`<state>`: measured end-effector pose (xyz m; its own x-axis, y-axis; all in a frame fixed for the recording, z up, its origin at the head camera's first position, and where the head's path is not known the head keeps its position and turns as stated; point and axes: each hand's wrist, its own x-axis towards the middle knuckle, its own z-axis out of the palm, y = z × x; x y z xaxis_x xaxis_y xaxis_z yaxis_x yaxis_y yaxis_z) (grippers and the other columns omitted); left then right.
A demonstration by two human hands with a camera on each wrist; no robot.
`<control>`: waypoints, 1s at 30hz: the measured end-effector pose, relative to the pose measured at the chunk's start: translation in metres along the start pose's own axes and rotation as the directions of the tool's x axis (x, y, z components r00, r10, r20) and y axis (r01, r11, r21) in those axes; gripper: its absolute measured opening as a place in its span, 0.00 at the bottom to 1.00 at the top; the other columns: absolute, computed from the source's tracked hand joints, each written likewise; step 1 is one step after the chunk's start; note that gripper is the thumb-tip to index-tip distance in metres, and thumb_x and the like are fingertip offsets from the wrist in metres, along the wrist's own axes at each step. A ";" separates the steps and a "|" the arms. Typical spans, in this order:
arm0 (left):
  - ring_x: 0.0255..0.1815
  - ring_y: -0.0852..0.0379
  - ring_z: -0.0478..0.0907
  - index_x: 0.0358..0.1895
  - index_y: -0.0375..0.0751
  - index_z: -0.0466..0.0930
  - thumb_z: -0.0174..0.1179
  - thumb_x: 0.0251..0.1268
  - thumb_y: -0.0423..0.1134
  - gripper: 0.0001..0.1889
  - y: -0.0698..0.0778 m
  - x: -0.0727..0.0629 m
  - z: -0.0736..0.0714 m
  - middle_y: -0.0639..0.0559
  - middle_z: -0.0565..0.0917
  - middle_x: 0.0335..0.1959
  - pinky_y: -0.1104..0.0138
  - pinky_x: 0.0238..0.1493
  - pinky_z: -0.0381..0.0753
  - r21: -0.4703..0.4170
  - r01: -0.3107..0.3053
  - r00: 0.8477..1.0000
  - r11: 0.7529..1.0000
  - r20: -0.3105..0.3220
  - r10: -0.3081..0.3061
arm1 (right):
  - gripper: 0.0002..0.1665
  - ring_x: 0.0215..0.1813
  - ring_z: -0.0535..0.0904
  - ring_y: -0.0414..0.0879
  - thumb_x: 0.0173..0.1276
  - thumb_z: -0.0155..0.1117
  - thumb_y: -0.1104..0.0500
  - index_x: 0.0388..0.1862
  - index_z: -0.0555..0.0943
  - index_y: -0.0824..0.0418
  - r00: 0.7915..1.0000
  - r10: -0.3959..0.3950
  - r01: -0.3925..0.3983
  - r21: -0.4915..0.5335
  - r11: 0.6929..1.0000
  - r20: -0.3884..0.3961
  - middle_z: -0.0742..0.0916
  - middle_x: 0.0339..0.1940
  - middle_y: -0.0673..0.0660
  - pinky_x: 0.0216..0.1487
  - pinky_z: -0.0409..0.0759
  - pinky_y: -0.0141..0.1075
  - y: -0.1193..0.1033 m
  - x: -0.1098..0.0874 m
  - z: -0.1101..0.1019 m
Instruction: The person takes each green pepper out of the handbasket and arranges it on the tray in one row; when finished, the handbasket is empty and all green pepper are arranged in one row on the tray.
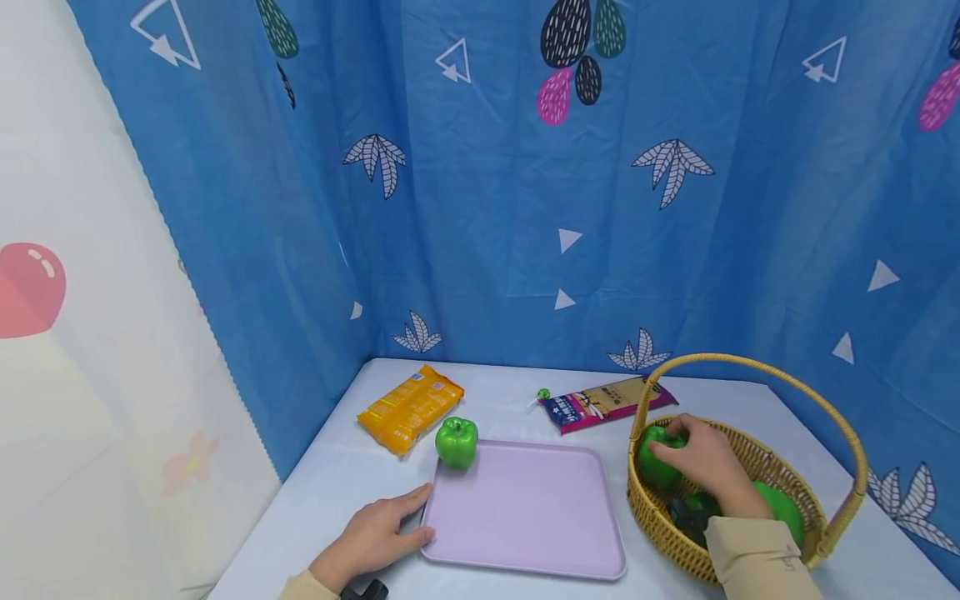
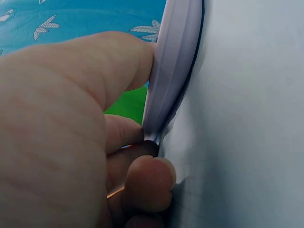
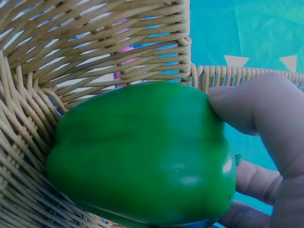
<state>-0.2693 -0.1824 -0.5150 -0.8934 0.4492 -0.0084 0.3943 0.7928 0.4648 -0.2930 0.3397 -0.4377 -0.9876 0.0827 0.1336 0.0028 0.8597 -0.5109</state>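
My right hand (image 1: 705, 458) reaches into a wicker basket (image 1: 757, 454) and grips a green bell pepper (image 3: 142, 152) by its stem end. In the right wrist view the pepper lies on its side close to the woven wall, with the thumb on its upper edge. My left hand (image 1: 382, 529) rests at the left edge of a lilac tray (image 1: 525, 508), thumb and forefinger touching the rim apart from each other. Another green bell pepper (image 1: 457, 443) stands upright at the tray's back left corner.
More green produce (image 1: 782, 510) lies in the basket, partly hidden by the right arm. An arched handle (image 1: 750, 363) rises over it. Behind the tray lie an orange packet (image 1: 411, 408), a small green-headed lollipop (image 1: 543, 394) and a purple-and-tan packet (image 1: 607, 404). A blue curtain hangs behind.
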 end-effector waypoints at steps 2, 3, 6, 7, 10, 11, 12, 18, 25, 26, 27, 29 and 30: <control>0.69 0.44 0.78 0.77 0.43 0.69 0.57 0.68 0.71 0.44 0.000 0.000 0.000 0.51 0.76 0.73 0.46 0.67 0.80 0.002 -0.002 1.000 1.000 -0.003 0.002 | 0.37 0.44 0.80 0.57 0.65 0.71 0.36 0.53 0.78 0.66 1.000 0.001 -0.001 0.004 1.000 0.000 0.85 0.49 0.68 0.39 0.85 0.50 0.001 0.001 0.000; 0.69 0.44 0.78 0.76 0.43 0.69 0.57 0.68 0.70 0.43 0.000 0.000 0.000 0.51 0.76 0.73 0.46 0.67 0.80 0.000 -0.003 1.000 1.000 -0.003 0.003 | 0.36 0.44 0.80 0.57 0.65 0.72 0.36 0.52 0.78 0.66 1.000 0.000 0.000 0.008 1.000 0.000 0.85 0.48 0.67 0.38 0.84 0.50 0.001 0.001 0.001; 0.69 0.44 0.78 0.76 0.43 0.69 0.57 0.68 0.70 0.43 -0.001 -0.001 0.000 0.51 0.77 0.73 0.46 0.67 0.80 -0.003 -0.001 1.000 1.000 -0.001 0.001 | 0.35 0.42 0.79 0.55 0.65 0.72 0.37 0.51 0.77 0.66 1.000 -0.005 0.005 0.012 1.000 0.008 0.85 0.47 0.66 0.37 0.84 0.48 0.001 0.002 0.002; 0.69 0.44 0.78 0.76 0.43 0.69 0.57 0.68 0.70 0.43 -0.001 -0.001 0.000 0.51 0.77 0.73 0.46 0.66 0.80 -0.004 0.000 1.000 1.000 0.001 0.000 | 0.35 0.41 0.79 0.55 0.65 0.72 0.37 0.51 0.77 0.66 1.000 -0.007 0.007 0.014 1.000 0.011 0.85 0.46 0.66 0.36 0.83 0.47 0.001 0.002 0.002; 0.69 0.43 0.78 0.76 0.43 0.69 0.57 0.68 0.71 0.44 -0.001 -0.002 0.001 0.51 0.77 0.73 0.45 0.66 0.80 -0.004 0.001 1.000 1.000 0.002 -0.001 | 0.34 0.41 0.80 0.55 0.64 0.73 0.38 0.50 0.77 0.66 1.000 -0.016 0.015 0.014 1.000 0.022 0.85 0.45 0.66 0.36 0.83 0.47 0.001 0.002 0.003; 0.69 0.43 0.78 0.76 0.43 0.69 0.56 0.68 0.71 0.44 -0.001 -0.001 0.001 0.51 0.77 0.73 0.45 0.66 0.80 -0.003 -0.001 1.000 1.000 0.001 0.001 | 0.35 0.41 0.80 0.55 0.63 0.74 0.38 0.50 0.77 0.65 1.000 -0.018 0.018 0.012 1.000 0.024 0.86 0.45 0.65 0.36 0.84 0.47 0.001 0.002 0.003; 0.69 0.44 0.78 0.76 0.43 0.69 0.56 0.68 0.71 0.44 -0.002 -0.001 0.001 0.51 0.77 0.73 0.45 0.66 0.80 -0.003 -0.003 1.000 1.000 -0.001 0.003 | 0.35 0.41 0.80 0.55 0.62 0.74 0.38 0.50 0.77 0.65 0.999 -0.023 0.022 0.011 1.000 0.026 0.86 0.45 0.65 0.37 0.84 0.48 0.001 0.002 0.003; 0.69 0.44 0.78 0.76 0.43 0.69 0.56 0.68 0.71 0.44 -0.003 -0.001 0.001 0.52 0.76 0.73 0.46 0.67 0.80 -0.004 -0.007 1.000 1.000 -0.006 0.007 | 0.36 0.42 0.81 0.56 0.61 0.75 0.38 0.51 0.77 0.67 0.999 -0.038 0.038 0.006 0.999 0.036 0.86 0.47 0.67 0.38 0.85 0.50 -0.001 0.003 0.001; 0.69 0.45 0.78 0.77 0.44 0.69 0.55 0.68 0.72 0.44 -0.004 0.001 0.002 0.52 0.76 0.73 0.46 0.66 0.81 0.009 -0.013 1.000 1.000 -0.005 0.013 | 0.36 0.39 0.79 0.54 0.62 0.75 0.38 0.51 0.77 0.66 0.999 -0.014 0.013 0.011 1.000 0.043 0.85 0.46 0.65 0.35 0.83 0.46 0.001 0.003 0.002; 0.69 0.45 0.78 0.77 0.44 0.69 0.55 0.67 0.73 0.44 -0.004 0.001 0.003 0.53 0.76 0.73 0.46 0.66 0.81 0.013 -0.015 1.000 1.000 -0.006 0.015 | 0.36 0.38 0.78 0.53 0.62 0.75 0.38 0.51 0.76 0.66 0.999 -0.012 0.011 0.012 1.000 0.042 0.85 0.45 0.65 0.35 0.82 0.46 0.001 0.002 0.002; 0.69 0.46 0.78 0.77 0.44 0.69 0.55 0.67 0.73 0.45 -0.005 0.001 0.003 0.53 0.76 0.73 0.47 0.66 0.81 0.016 -0.017 1.000 1.000 -0.007 0.017 | 0.36 0.38 0.78 0.53 0.62 0.75 0.39 0.50 0.76 0.66 0.999 -0.009 0.009 0.012 1.000 0.043 0.85 0.45 0.65 0.35 0.82 0.45 0.000 0.002 0.002; 0.69 0.46 0.78 0.77 0.45 0.69 0.54 0.67 0.73 0.45 -0.006 0.002 0.004 0.53 0.76 0.73 0.47 0.66 0.81 0.023 -0.021 1.000 1.000 -0.011 0.021 | 0.35 0.37 0.77 0.53 0.62 0.75 0.39 0.50 0.76 0.66 0.999 -0.009 0.009 0.014 1.000 0.044 0.85 0.44 0.64 0.34 0.82 0.44 0.000 0.002 0.001; 0.69 0.46 0.79 0.76 0.45 0.69 0.54 0.67 0.73 0.45 -0.006 0.002 0.004 0.53 0.76 0.73 0.47 0.66 0.81 0.025 -0.022 1.000 0.999 -0.012 0.022 | 0.35 0.37 0.77 0.53 0.62 0.75 0.39 0.50 0.76 0.66 0.999 -0.008 0.008 0.014 1.000 0.044 0.85 0.44 0.64 0.34 0.82 0.45 -0.001 0.002 0.001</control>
<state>-0.2722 -0.1847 -0.5216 -0.8869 0.4619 0.0124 0.4191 0.7929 0.4423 -0.2952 0.3386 -0.4382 -0.9936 0.0531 0.1001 -0.0070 0.8529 -0.5221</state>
